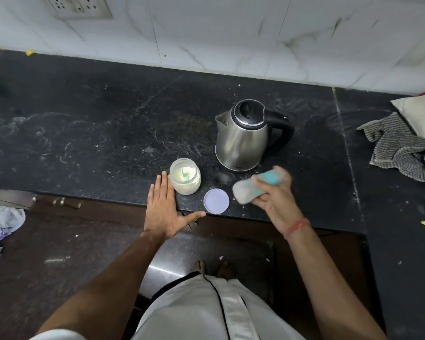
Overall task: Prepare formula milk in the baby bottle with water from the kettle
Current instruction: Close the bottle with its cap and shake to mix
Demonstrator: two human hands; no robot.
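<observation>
Far left: a socket plate (80,6) is set in the white marbled wall tiles (231,33) behind the bench (83,119), a black speckled stone slab, dusty and scuffed. Crumpled white cloth (2,224) is seen on the dark floor, near left.

Left hand (163,212): laid flat over the near bench edge, fingers straight and together, thumb spread wide to the right; fingertips lie just beside an open glass jar (185,176) of pale powder; whether they touch cannot be told.

Lilac lid (216,201): lying flat on the bench near its edge, just right of the jar.

Kettle (243,136): steel body, black lid and handle, upright on the bench, farther back than the lid, spout to the left, handle to the right.

Right hand (271,192): fingers curled round the baby bottle (254,187), which is held tilted above the bench near the kettle; the bottle is motion-blurred, grey with turquoise marks.

Right: a checked rag (400,146) is heaped on the bench beside a cream pillow (420,114).

Near centre: white garment (206,310) and bare feet (214,267) are seen below.
</observation>
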